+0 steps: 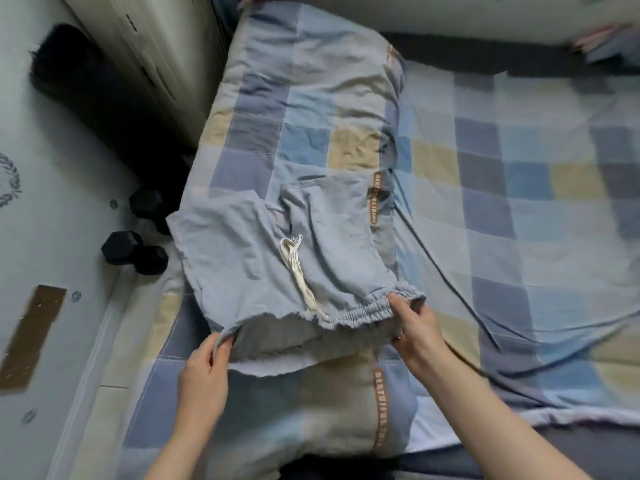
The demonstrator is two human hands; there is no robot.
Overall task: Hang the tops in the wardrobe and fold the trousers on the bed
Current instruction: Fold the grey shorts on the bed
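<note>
Two bare arms reach up from the bottom edge of the view, out over the bed. The left hand (204,372) is at the near left side of the bed, with its thumb and fingers pinching the left end of the waistband of the light grey-blue cotton trousers (277,258). The right hand (417,323) is further right and a little higher up. Its fingers are curled around the stretchy gathered right end of the same waistband, and its thumb lies on top. Both hands hold the cloth, so the waist gapes open between them.

The trousers lie on the folded checked quilt of blue, grey and tan squares (294,109), near the left edge of the bed. The legs are bunched and folded over. A cream cotton drawstring (298,271) lies across the front of the trousers.

The checked bed sheet (519,202) covers the rest of the bed out to the right. On the pale floor (52,202) by the left edge of the bed sit black dumbbells (135,251).
</note>
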